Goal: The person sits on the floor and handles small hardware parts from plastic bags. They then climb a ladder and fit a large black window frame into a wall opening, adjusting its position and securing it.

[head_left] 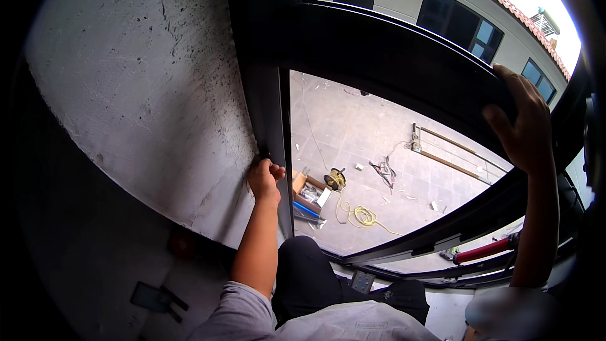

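A black metal window frame [391, 57] fills the middle of the head view, its sash swung outward over a paved yard below. My left hand [265, 177] is closed against the frame's left upright [268, 107], where it meets the rough plaster wall [145, 76]; something small and dark sits at the fingertips, too small to identify. My right hand [521, 126] grips the upper right edge of the open sash, fingers wrapped over the rim.
Down in the yard lie a yellow cable [360, 215] with a reel, a cardboard box [306, 189], long wooden strips [451, 151] and scattered bits. A red tube [483, 251] shows at the lower right. Another building with dark windows [457, 22] stands opposite.
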Tool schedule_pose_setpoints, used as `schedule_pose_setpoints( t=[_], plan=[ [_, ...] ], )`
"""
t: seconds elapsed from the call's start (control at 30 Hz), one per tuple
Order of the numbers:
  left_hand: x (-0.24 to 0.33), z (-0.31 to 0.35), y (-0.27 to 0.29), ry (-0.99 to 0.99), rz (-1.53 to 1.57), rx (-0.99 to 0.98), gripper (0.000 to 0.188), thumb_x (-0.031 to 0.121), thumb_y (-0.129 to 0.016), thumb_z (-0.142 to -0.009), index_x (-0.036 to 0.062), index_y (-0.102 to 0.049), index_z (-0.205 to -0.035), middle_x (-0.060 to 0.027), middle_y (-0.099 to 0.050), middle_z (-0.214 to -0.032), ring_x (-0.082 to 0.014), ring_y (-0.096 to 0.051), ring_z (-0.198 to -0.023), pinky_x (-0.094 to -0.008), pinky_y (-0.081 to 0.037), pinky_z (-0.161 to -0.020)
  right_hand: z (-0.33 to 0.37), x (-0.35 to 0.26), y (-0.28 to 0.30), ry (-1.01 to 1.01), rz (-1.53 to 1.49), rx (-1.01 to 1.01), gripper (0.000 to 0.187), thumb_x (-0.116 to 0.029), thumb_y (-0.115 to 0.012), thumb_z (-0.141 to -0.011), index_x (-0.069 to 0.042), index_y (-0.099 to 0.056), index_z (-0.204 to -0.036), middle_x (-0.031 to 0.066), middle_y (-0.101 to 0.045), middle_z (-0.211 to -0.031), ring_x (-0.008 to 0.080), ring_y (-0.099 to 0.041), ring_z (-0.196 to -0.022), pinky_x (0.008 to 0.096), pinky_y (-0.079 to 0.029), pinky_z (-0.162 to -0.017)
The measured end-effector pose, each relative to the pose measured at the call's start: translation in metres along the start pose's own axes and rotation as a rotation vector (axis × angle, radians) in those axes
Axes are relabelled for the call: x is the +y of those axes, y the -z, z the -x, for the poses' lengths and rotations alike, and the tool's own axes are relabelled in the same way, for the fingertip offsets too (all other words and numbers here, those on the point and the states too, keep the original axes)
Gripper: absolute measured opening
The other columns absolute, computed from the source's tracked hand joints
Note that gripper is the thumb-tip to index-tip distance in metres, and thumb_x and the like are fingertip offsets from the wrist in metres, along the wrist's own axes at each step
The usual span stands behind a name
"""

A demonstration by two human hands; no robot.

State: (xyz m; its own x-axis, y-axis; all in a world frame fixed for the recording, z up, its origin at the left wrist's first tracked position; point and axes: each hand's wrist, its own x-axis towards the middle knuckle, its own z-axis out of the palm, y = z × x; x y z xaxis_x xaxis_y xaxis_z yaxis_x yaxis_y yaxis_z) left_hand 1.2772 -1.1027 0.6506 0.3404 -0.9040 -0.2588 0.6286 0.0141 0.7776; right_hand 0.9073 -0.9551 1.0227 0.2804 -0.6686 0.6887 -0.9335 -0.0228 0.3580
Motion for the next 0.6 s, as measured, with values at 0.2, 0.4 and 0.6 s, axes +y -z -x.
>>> schedule_pose_setpoints(
  t=[0.2,0.4,0.6],
  plan=[
    [0.006,0.007,-0.009,0.019,0.051,-0.009,0.027,0.029,-0.073,-0.089,0.0066,-0.058,-0.084,-0.0027,-0.059,-0.068,-0.0193,-0.066,-0.062,-0.0303,-0.055,-0.061,0.000,-0.002,0.002,-0.005,0.000,-0.008,0.080,-0.074,-0.052,-0.088,-0.008,-0.059,-0.131,0.0181,-0.069,-0.102,0.0319,-0.070,-0.091,0.0462,-0.054,-0.085],
    [0.005,0.003,-0.003,0.049,0.079,-0.032,0.024,0.027,-0.073,-0.090,0.0091,-0.058,-0.084,-0.0020,-0.059,-0.068,-0.0195,-0.068,-0.068,-0.0305,-0.056,-0.062,-0.001,-0.004,0.002,-0.030,-0.001,-0.022,0.081,-0.076,-0.051,-0.088,-0.008,-0.059,-0.131,0.0183,-0.068,-0.102,0.0322,-0.070,-0.092,0.0461,-0.054,-0.084],
    [0.009,0.007,-0.008,0.059,0.060,-0.035,0.024,0.026,-0.074,-0.089,0.0079,-0.058,-0.086,-0.0019,-0.059,-0.070,-0.0195,-0.068,-0.068,-0.0300,-0.056,-0.063,0.000,-0.004,0.001,-0.032,0.008,-0.014,0.084,-0.077,-0.051,-0.087,-0.006,-0.059,-0.131,0.0189,-0.068,-0.103,0.0324,-0.070,-0.093,0.0458,-0.055,-0.084]
  ],
)
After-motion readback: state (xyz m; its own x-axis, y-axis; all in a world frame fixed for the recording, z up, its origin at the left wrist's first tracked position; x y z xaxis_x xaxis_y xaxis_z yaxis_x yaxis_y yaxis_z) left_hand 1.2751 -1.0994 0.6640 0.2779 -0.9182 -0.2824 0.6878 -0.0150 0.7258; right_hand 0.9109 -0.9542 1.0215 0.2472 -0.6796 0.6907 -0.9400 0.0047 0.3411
